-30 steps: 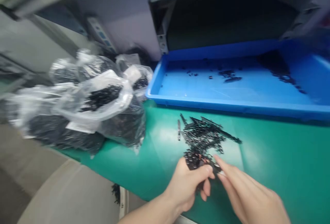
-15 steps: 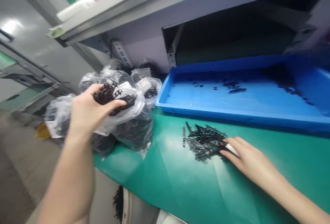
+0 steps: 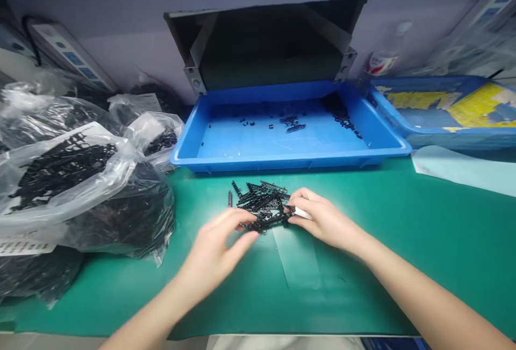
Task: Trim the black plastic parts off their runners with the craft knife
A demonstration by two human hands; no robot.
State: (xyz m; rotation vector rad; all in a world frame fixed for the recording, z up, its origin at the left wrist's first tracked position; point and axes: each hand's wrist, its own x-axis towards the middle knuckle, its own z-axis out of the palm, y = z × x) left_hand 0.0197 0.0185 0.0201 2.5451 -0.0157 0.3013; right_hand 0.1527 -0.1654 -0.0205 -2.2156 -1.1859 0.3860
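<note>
A loose pile of thin black plastic parts (image 3: 262, 197) lies on the green mat (image 3: 346, 280). At the pile's near left edge is my left hand (image 3: 226, 237), its thumb and fingers apart around some of the black parts. My right hand (image 3: 318, 215) is closed on a white-handled tool (image 3: 301, 213) with a dark tip, which touches the pile's right side. One black strip (image 3: 230, 198) lies apart, left of the pile.
Behind the pile stands a blue tray (image 3: 282, 163) with scattered black bits. Open plastic bags (image 3: 121, 215) full of black parts crowd the left. On the right are another blue tray (image 3: 451, 136), a bottle (image 3: 382, 57) and a pale sheet (image 3: 463, 170).
My left hand has left the open bag, where it held a clump of black parts, and is now at the pile. The view has turned to the right. My right hand still holds the tool.
</note>
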